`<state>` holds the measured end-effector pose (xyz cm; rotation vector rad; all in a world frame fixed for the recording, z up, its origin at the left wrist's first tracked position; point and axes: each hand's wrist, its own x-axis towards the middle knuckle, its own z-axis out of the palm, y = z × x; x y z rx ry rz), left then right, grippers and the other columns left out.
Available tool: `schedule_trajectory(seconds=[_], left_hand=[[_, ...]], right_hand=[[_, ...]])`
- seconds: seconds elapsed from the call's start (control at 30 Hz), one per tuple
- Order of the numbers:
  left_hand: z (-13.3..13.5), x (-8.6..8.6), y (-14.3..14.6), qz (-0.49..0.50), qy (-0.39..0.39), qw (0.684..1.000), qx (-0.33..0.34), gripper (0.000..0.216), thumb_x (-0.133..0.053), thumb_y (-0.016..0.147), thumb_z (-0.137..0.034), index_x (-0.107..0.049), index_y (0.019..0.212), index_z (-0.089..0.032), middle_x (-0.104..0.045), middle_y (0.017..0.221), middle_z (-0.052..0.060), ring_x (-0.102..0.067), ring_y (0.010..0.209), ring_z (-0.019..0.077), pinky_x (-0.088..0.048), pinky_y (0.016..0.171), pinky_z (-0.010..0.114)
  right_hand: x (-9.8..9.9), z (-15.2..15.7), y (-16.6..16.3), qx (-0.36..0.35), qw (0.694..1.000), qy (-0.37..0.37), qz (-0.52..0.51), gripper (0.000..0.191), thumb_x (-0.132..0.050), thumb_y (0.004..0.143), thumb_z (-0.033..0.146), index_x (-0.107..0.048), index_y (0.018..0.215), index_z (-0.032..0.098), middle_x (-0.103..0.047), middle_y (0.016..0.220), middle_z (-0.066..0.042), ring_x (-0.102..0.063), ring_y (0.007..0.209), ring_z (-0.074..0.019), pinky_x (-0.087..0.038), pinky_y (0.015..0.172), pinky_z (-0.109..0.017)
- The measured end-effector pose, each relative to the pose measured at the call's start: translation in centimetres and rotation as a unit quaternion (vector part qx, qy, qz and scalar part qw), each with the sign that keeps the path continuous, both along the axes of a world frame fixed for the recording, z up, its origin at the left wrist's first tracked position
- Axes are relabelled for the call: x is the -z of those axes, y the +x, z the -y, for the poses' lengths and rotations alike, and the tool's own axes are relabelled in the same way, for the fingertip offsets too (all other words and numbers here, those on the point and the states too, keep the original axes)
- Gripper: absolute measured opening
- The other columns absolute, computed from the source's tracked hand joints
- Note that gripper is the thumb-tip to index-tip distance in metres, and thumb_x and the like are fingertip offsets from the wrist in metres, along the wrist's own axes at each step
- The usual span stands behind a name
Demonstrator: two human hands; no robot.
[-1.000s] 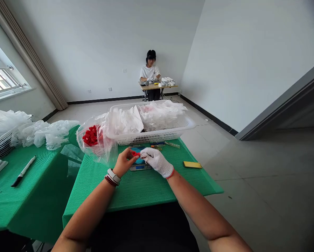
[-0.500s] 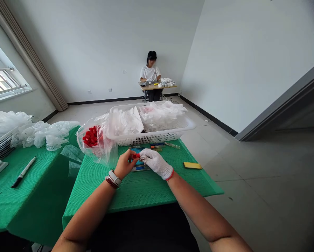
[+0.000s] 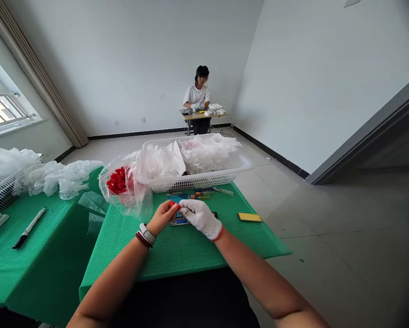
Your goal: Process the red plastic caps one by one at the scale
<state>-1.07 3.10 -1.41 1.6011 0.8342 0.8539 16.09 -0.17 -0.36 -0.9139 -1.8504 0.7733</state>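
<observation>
A small red cap [image 3: 173, 205] is pinched in the fingertips of the bare left hand [image 3: 161, 217], its length lying roughly crosswise and pointing toward the gloved right hand [image 3: 200, 218], whose fingers [image 3: 187, 207] are closed up against it; whether the cap is clamped by them cannot be told. Both hands are held above a scale [image 3: 178, 222] on green mesh [image 3: 187, 255]. A plastic bag [image 3: 136, 200] of red caps [image 3: 117, 180] lies to the left, a white basket [image 3: 190, 182] beyond.
</observation>
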Motion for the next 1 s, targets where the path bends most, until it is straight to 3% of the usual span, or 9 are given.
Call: schedule_trajectory(seconds=[0.27, 0.43, 0.57, 0.67, 0.77, 0.87, 1.0], left_hand=[[-0.4, 0.6, -0.1, -0.001, 0.046, 0.999, -0.020, 0.048, -0.060, 0.079, -0.063, -0.047, 0.074, -0.018, -0.054, 0.057, -0.004, -0.046, 0.050, 0.0084, -0.032, 0.048, 0.020], [-0.3, 0.8, -0.1, -0.057, 0.079, 0.995, -0.009, 0.043, -0.063, 0.080, -0.056, -0.052, 0.073, -0.016, -0.059, 0.059, -0.001, -0.049, 0.050, 0.0092, -0.035, 0.047, 0.020], [0.0, 0.4, -0.2, -0.068, 0.139, 0.988, -0.008, 0.035, -0.064, 0.082, -0.048, -0.063, 0.089, -0.014, -0.064, 0.069, 0.001, -0.051, 0.056, 0.0106, -0.039, 0.052, 0.022], [0.4, -0.1, 0.0, -0.056, 0.187, 0.980, -0.036, 0.029, -0.068, 0.081, -0.042, -0.065, 0.093, -0.015, -0.063, 0.073, 0.001, -0.051, 0.059, 0.0108, -0.041, 0.055, 0.022], [0.7, -0.3, 0.1, -0.035, 0.212, 0.972, -0.096, 0.024, -0.070, 0.079, -0.039, -0.062, 0.081, -0.017, -0.059, 0.069, 0.000, -0.049, 0.058, 0.0104, -0.042, 0.054, 0.022], [0.8, -0.1, 0.2, -0.029, 0.219, 0.969, -0.109, 0.024, -0.068, 0.081, -0.038, -0.060, 0.074, -0.017, -0.060, 0.069, 0.001, -0.051, 0.059, 0.0114, -0.044, 0.056, 0.023], [0.7, 0.2, 0.3, -0.032, 0.185, 0.979, -0.081, 0.022, -0.066, 0.083, -0.039, -0.064, 0.086, -0.018, -0.067, 0.078, 0.004, -0.059, 0.064, 0.0143, -0.050, 0.061, 0.026]], right_hand=[[1.8, -0.7, -0.5, 0.071, 0.996, -0.007, -0.048, 0.021, -0.050, 0.092, 0.036, -0.056, 0.081, 0.018, -0.059, 0.075, 0.000, -0.053, 0.068, -0.0127, -0.043, 0.065, -0.024], [1.9, -0.9, -0.3, 0.150, 0.988, 0.009, -0.039, 0.023, -0.053, 0.090, 0.037, -0.054, 0.076, 0.019, -0.058, 0.071, 0.001, -0.053, 0.066, -0.0129, -0.042, 0.064, -0.025], [2.2, -0.9, -0.5, 0.208, 0.978, 0.015, -0.018, 0.021, -0.061, 0.084, 0.040, -0.056, 0.083, 0.020, -0.061, 0.074, 0.001, -0.056, 0.068, -0.0147, -0.045, 0.065, -0.026], [2.6, -1.1, -0.5, 0.239, 0.971, 0.018, -0.015, 0.037, -0.069, 0.076, 0.043, -0.056, 0.101, 0.019, -0.065, 0.089, -0.004, -0.062, 0.080, -0.0187, -0.050, 0.074, -0.031], [2.9, -1.4, -0.6, 0.275, 0.961, 0.023, -0.010, 0.048, -0.069, 0.075, 0.047, -0.053, 0.109, 0.017, -0.065, 0.095, -0.007, -0.063, 0.083, -0.0209, -0.051, 0.079, -0.036], [3.0, -1.5, -0.6, 0.285, 0.958, 0.040, -0.009, 0.044, -0.066, 0.078, 0.048, -0.053, 0.107, 0.018, -0.065, 0.094, -0.007, -0.063, 0.081, -0.0206, -0.052, 0.078, -0.037], [3.0, -1.5, -0.7, 0.285, 0.955, 0.076, -0.017, 0.038, -0.062, 0.082, 0.042, -0.051, 0.110, 0.019, -0.066, 0.095, -0.007, -0.064, 0.080, -0.0199, -0.053, 0.077, -0.035]])
